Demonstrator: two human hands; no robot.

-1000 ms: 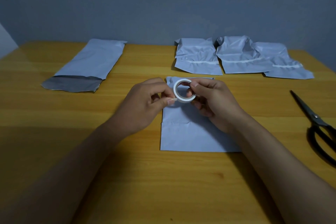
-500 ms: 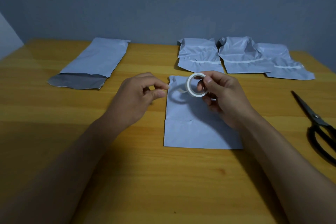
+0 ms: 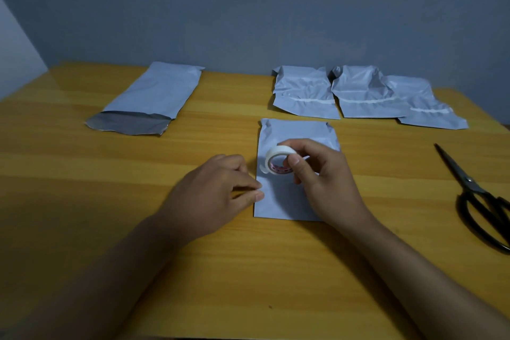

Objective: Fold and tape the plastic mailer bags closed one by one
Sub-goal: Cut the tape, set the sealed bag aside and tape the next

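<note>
Wooden table (image 3: 82, 201) under a grey wall carries, far left, an unsealed mailer (image 3: 154, 94). At centre the left hand (image 3: 218, 196), fingers curled with thumb and forefinger nearly meeting, touches the folded mailer (image 3: 298, 135), though whether it pinches tape is unclear; the right hand (image 3: 325, 182) grips the tape roll (image 3: 278, 160), hiding the bag's right edge. Three taped mailers (image 3: 358, 91) lie behind, and scissors (image 3: 474, 199) run off frame at right.

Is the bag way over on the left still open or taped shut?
Open. The left bag lies flat and unfolded, its dark grey flap spread out at the near end, with no white tape strip across it.
</note>
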